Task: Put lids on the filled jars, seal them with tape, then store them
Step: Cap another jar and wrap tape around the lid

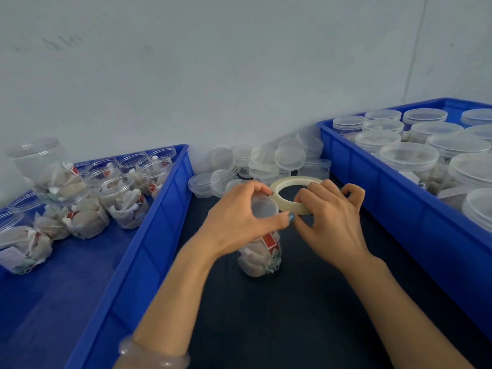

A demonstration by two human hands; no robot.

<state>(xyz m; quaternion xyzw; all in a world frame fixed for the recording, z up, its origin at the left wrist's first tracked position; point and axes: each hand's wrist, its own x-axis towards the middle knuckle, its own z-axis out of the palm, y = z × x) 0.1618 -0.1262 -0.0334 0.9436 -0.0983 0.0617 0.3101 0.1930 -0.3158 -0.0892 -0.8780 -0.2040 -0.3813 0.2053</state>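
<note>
Head view: left hand [237, 217] grips lidded jar [262, 251] from above; right hand [330, 217] pinches tape roll [292, 194] beside lid [263, 207].

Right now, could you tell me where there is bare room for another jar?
Free: the table this side of the jar in the left hand, between the bins, and the near floor of the left bin. Crowded: lids heap behind the tape the right hand holds; open jars fill the left bin's far end; lidded jars pack the right bin.
</note>
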